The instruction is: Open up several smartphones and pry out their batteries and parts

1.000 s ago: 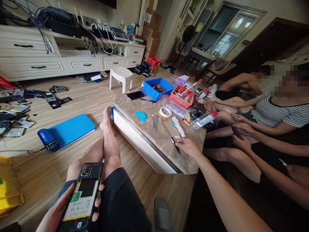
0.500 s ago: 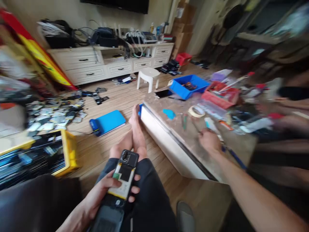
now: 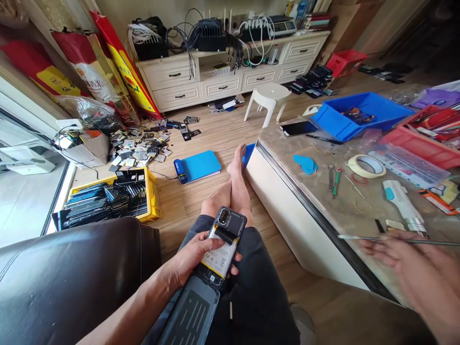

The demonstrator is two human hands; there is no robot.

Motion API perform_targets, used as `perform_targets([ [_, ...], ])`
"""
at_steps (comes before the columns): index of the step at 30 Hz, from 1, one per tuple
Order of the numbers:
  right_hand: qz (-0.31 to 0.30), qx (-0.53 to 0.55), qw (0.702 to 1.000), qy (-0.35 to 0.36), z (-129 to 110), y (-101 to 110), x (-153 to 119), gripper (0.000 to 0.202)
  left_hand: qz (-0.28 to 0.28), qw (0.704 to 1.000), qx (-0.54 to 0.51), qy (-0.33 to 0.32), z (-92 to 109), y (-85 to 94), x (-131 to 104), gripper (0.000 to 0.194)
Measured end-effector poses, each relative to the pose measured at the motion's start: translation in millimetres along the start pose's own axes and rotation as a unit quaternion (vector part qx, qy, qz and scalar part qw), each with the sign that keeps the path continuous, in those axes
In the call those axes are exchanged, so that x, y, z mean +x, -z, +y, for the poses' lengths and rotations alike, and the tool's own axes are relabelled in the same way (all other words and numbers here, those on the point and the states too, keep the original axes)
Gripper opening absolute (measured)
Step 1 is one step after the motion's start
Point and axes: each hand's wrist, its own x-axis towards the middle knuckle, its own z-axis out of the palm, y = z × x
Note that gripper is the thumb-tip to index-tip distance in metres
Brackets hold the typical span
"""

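Note:
My left hand (image 3: 196, 254) grips an opened phone (image 3: 219, 256) over my lap, thumb on its inside near the battery. The phone's back cover (image 3: 190, 311) hangs below it, inner side up. Over the right table (image 3: 316, 191), my right hand (image 3: 406, 254) is blurred and closed round a long thin metal tool (image 3: 362, 237), whose tip points left. Just beyond that hand lie a white handheld device (image 3: 402, 203) and a roll of tape (image 3: 366, 166). A green-handled tool (image 3: 337, 182) and blue pieces (image 3: 305, 164) lie further left on the tabletop.
Blue (image 3: 362, 115) and red (image 3: 424, 139) bins stand on the table's far side. On the floor are a yellow crate (image 3: 153, 196) of phone parts, a blue pad (image 3: 201, 165) and a heap of batteries (image 3: 138, 146). A brown sofa arm (image 3: 72, 268) is at left.
The view has swung left and sharpened. My right hand has lifted off the tabletop with the thin tool. My left thumb has moved up the phone, and the green piece by it no longer shows.

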Motion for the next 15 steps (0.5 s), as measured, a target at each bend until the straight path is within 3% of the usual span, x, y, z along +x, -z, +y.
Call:
perform_targets([
  [2,-0.013,0.050,0.994,-0.095,-4.0,-21.1,-35.1,0.027,0.001,1.000,0.008,0.010,1.8,0.3,0.5,0.032],
  [3,-0.050,0.076,0.988,-0.124,-8.2,-35.1,-54.3,0.025,0.000,1.000,0.014,0.016,3.0,0.5,0.7,0.034],
  [7,-0.220,0.105,0.967,-0.079,-34.9,-87.4,-114.9,0.023,-0.003,0.998,0.045,0.034,5.4,1.0,2.3,0.039],
  [11,-0.287,0.088,0.954,-0.019,-54.3,-108.6,-129.8,0.022,0.010,0.997,0.056,0.050,2.7,0.2,4.6,0.032],
  [15,-0.274,0.069,0.959,0.019,-58.5,-112.4,-124.4,0.022,0.027,0.994,0.070,0.073,-0.4,-1.8,5.7,0.044],
])
